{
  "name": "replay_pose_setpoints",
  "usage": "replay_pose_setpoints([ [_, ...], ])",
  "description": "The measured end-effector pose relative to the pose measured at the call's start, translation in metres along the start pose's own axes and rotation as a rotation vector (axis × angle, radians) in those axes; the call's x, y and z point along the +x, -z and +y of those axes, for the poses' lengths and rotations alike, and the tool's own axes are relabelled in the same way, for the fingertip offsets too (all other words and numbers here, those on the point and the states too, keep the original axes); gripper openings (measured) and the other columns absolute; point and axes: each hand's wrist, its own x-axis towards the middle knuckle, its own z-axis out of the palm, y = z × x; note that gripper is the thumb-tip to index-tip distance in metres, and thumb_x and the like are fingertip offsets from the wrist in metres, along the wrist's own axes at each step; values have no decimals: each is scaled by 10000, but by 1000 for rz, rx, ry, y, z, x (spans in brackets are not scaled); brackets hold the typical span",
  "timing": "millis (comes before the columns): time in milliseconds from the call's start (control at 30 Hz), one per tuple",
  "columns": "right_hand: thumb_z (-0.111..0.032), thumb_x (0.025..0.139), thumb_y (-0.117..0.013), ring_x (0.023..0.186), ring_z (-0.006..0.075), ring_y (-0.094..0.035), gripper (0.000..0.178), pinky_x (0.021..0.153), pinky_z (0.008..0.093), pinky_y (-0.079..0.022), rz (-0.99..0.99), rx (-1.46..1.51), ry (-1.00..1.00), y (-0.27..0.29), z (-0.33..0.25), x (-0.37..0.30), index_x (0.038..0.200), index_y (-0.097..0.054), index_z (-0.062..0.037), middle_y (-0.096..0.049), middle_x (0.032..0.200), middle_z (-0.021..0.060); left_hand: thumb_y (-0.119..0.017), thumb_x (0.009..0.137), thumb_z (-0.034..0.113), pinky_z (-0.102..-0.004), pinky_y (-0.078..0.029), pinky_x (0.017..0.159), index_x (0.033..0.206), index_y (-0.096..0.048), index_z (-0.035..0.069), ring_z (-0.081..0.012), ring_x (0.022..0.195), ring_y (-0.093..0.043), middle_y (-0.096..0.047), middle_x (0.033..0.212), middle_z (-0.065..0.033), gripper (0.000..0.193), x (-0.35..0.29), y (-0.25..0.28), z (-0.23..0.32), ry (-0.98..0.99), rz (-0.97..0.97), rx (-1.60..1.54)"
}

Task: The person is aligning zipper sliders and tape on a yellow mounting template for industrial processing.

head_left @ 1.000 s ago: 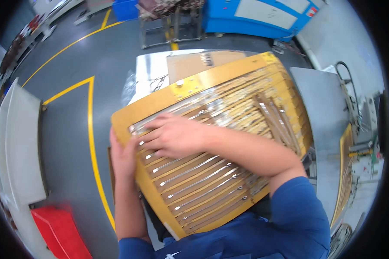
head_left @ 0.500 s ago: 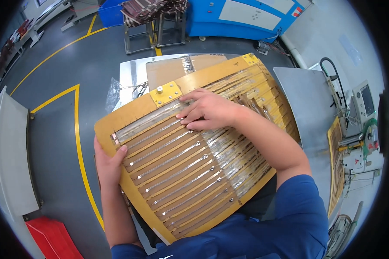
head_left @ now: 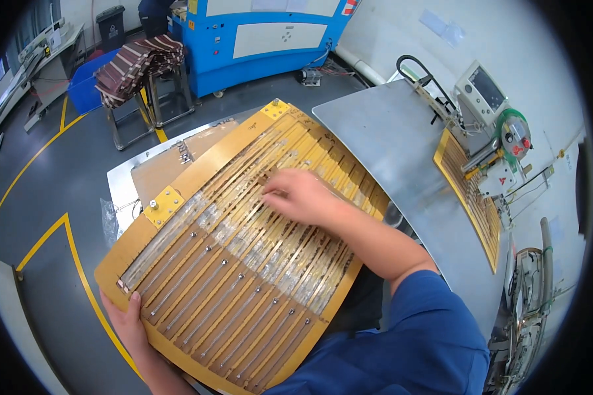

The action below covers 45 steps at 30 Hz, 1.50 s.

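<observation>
A large yellow slotted template board lies tilted in front of me. Clear film covers the middle of its slots, and thin metal strips with small round ends lie in the slots nearer my left hand. My left hand grips the board's left edge, thumb on top and fingers underneath. Over the upper middle slots, my right hand has its fingers curled together close to the surface; whatever lies between the fingertips is too small to make out. A yellow metal hinge plate is fixed on the far border.
To the right stands a grey machine table holding another slotted board, beside a control screen. Beyond the board are a blue machine and a metal stand piled with striped fabric. Cardboard lies under the board's far side.
The view has swung to the right. My right hand has moved from the strips' ends near the hinge plate to slots farther along the board, its fingers curling in. My left hand keeps its grip.
</observation>
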Motion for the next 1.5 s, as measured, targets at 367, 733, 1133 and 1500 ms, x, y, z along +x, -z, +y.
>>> replay_pose_setpoints([
  [367,-196,913,-782,786,246,-709,187,729,377,-556,-108,11,-583,53,76,-97,969,-743,-23,-741,842,111,-697,930,8,-379,-352,1206,1604,-366,-15,-255,1396,-493,-499,1537,-151,751,3,-2,5,-2,14,119],
  [733,-195,928,-776,763,227,-679,190,715,368,-539,-91,68,-486,46,86,-70,924,-705,-18,-724,824,95,-691,915,-8,-375,-375,1187,1579,-396,-21,-256,1365,-522,-538,1486,-144,726,3,0,0,-33,21,76],
  [1133,-27,923,-757,939,72,-653,135,851,267,-524,98,686,-222,52,31,-30,1054,-726,-21,-728,1004,-7,-747,870,12,-384,-412,1161,1576,-380,-9,-262,1340,-545,-549,1456,-148,796,4,-12,11,-5,15,-10],
  [1500,-92,869,-748,788,200,-628,248,701,351,-504,-156,434,267,-42,-69,89,799,-514,-53,-659,890,38,-764,860,-32,-387,-455,1137,1592,-307,-24,-245,1328,-569,-570,1443,-158,863,2,-10,8,42,16,-145],
])
